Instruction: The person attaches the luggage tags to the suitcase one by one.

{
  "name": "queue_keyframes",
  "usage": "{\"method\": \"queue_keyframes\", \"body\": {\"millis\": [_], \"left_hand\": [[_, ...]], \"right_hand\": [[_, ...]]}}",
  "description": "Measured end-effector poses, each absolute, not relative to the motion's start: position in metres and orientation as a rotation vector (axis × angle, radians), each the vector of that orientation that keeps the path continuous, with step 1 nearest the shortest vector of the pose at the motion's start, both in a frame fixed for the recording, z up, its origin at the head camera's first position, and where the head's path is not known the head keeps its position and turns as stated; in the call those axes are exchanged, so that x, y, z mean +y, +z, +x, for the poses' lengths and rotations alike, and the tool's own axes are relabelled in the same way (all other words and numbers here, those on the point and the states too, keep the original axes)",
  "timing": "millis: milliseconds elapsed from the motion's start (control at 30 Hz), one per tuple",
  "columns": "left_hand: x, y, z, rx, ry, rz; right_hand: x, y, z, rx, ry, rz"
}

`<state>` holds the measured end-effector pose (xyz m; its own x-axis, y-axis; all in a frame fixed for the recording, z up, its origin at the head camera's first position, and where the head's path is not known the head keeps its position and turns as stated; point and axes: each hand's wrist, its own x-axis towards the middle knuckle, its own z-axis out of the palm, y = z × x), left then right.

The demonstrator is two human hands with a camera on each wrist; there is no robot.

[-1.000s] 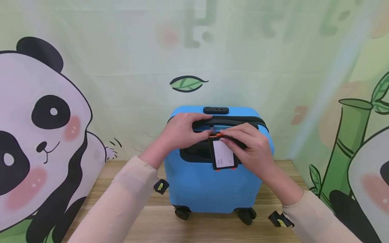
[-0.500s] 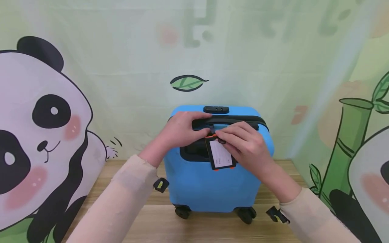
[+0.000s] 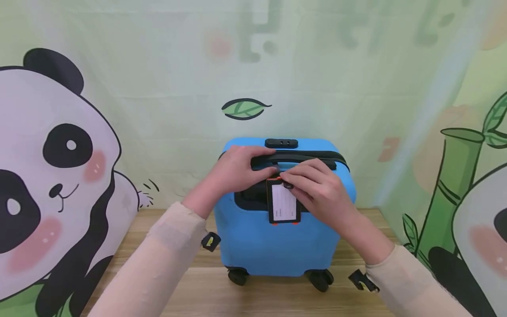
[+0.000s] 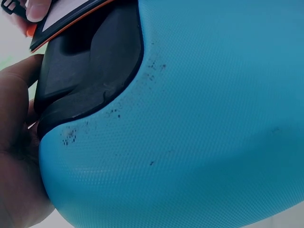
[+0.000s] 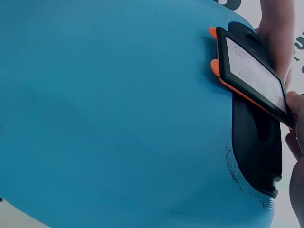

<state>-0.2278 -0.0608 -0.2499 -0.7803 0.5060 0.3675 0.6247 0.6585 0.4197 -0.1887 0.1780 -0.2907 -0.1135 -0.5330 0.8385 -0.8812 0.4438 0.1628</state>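
Observation:
A blue hard-shell suitcase (image 3: pixel 277 246) stands upright with its black carry handle (image 3: pixel 305 159) on top. Below that handle hangs a luggage tag (image 3: pixel 284 202), black-framed with orange edges and a white written card. My left hand (image 3: pixel 239 169) holds the left part of the handle, fingers over it and thumb beneath, by the tag's strap. With thumb and fingertips my right hand (image 3: pixel 321 187) pinches the tag's upper end. A small black buckle (image 4: pixel 13 7) sticks out by these fingers in the left wrist view. Most of the strap is hidden.
The suitcase's wheels (image 3: pixel 237 276) rest on a wood-grain tabletop (image 3: pixel 261 299). A combination lock (image 3: pixel 281 143) sits on its top. Behind hangs a pale green backdrop (image 3: pixel 178 66) printed with pandas and bamboo. Dark straps hang at both wrists.
The right hand has moved slightly left, and the luggage tag has swung left to hang straighter. The left hand has stayed at the handle.

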Motion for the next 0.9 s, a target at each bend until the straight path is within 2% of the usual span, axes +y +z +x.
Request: {"method": "queue_keyframes", "body": {"millis": [900], "left_hand": [[-0.0607, -0.2516, -0.2281, -2.658, -0.746, -0.893]], "right_hand": [[0.1841, -0.2832, -0.1815, -1.808, 0.455, 1.233]]}}
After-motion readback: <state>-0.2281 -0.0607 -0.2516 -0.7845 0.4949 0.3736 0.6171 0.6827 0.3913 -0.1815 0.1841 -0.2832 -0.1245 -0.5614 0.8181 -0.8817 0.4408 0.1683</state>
